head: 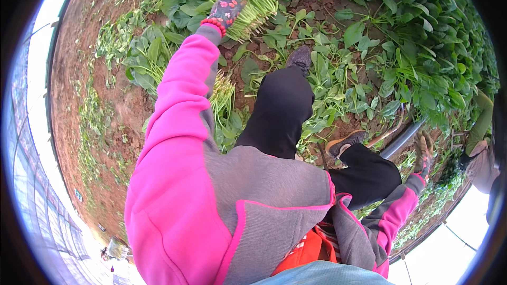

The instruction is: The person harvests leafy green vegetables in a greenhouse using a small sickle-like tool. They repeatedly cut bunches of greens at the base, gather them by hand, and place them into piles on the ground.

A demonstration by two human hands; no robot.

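My left hand, in a dark floral-print glove, lies on the stems of a pile of cut spinach at the upper middle, its visible fingers spread. What its underside touches is hidden. Below it, partly behind my pink and grey sleeve, more spinach bunches and pale cut stem ends rest on the soil. At the right, my right hand, in a soiled glove of similar print, is held with its fingers extended. No object shows in it; a grey pipe lies close by.
Dense growing spinach fills the upper right. Loose leaves cover the soil around my shoes. A thin curved stick lies beside the pipe. Another person's green sleeve shows at the right edge. Greenhouse film borders the left.
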